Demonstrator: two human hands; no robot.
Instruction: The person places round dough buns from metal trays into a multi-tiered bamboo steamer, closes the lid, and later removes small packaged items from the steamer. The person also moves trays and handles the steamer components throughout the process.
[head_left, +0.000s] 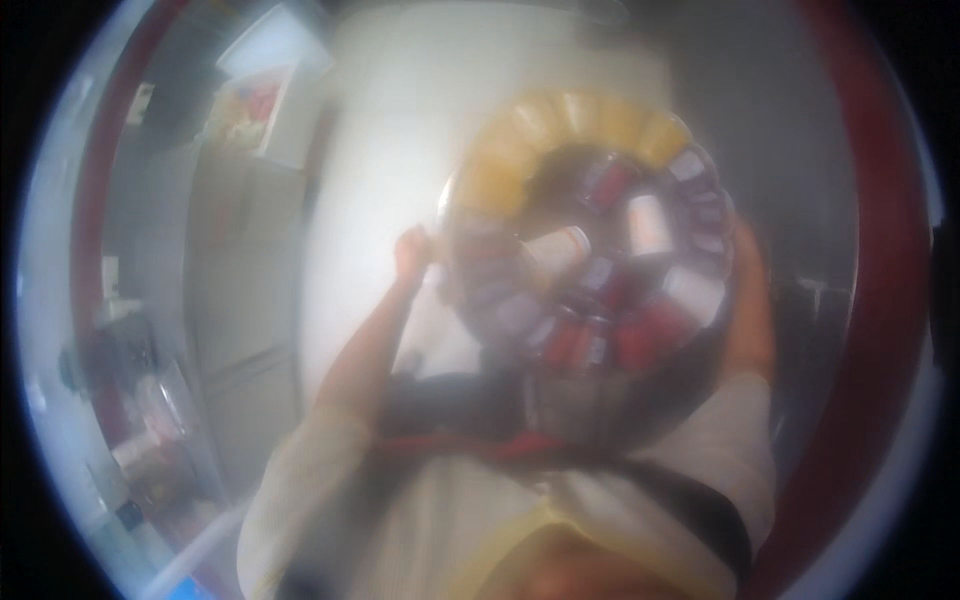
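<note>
A large round tray fills the middle of my blurred view. My left hand is closed at its left side, on the rim or a handle there. Against the opposite rim, my right hand is mostly hidden, fingers out of sight. Yellow-filled clear cups line the far arc. Red-filled cups stand along the near arc, and dark purplish ones at the near left. Toward the centre, a white paper cup lies tilted, with an orange-and-white cup beside it.
Beneath and beyond the tray is a pale floor. On the left stand a grey cabinet or counter and an open white box with red and yellow contents. A dark red band curves along the right.
</note>
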